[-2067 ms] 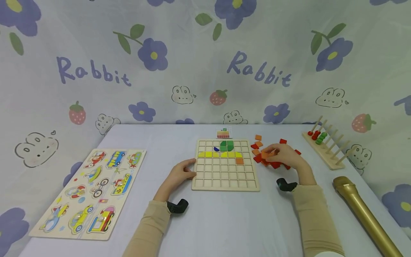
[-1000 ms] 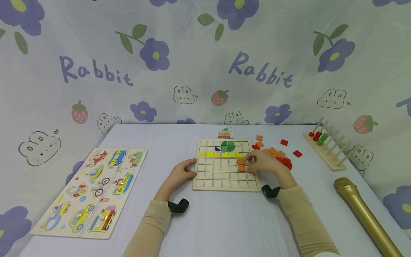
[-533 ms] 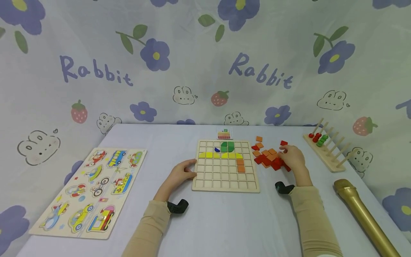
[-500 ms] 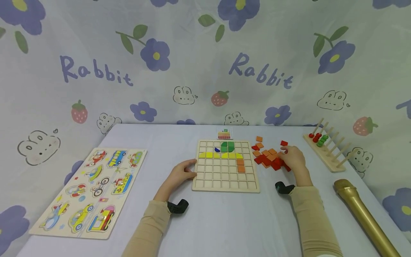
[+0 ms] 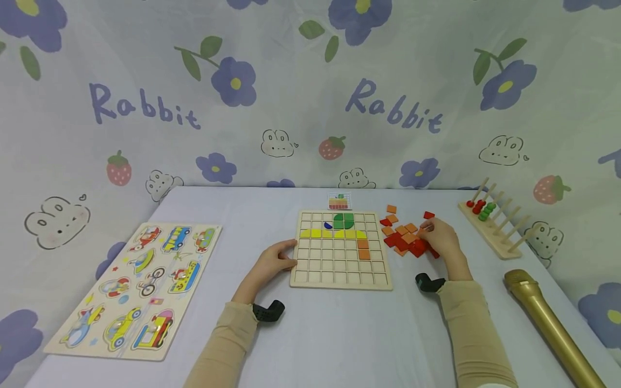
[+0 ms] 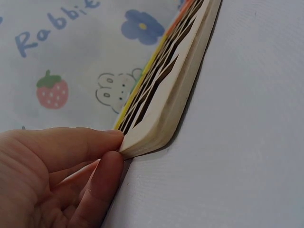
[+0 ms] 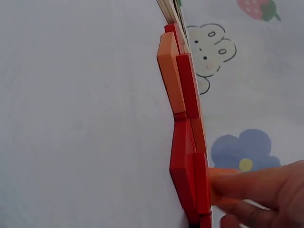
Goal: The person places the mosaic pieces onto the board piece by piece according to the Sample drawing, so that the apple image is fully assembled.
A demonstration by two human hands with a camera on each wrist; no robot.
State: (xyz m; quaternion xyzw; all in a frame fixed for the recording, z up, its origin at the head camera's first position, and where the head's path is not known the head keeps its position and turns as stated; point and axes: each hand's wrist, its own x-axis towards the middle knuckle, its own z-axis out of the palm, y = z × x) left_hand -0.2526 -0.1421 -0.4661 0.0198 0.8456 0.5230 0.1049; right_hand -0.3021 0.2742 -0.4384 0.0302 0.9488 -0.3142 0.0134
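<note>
A wooden grid board (image 5: 333,269) lies in the middle of the table with green, yellow, blue and orange tiles in its squares. My left hand (image 5: 269,263) touches the board's left edge, thumb and forefinger apart along it. In the left wrist view the fingertips (image 6: 111,140) rest against the board's side. My right hand (image 5: 442,237) is at the right side of a heap of red tiles (image 5: 417,248) and orange tiles (image 5: 400,230). It pinches an orange tile (image 7: 223,172), seen partly behind the fingers in the right wrist view.
A small picture card (image 5: 339,201) lies behind the board. A wooden vehicle puzzle (image 5: 138,288) is at the left. A peg stand with beads (image 5: 492,226) and a gold microphone (image 5: 548,323) lie at the right.
A second orange tile went into the board below the first. The right hand then moved back right to the heap and now pinches an orange tile. The left hand stayed at the edge.
</note>
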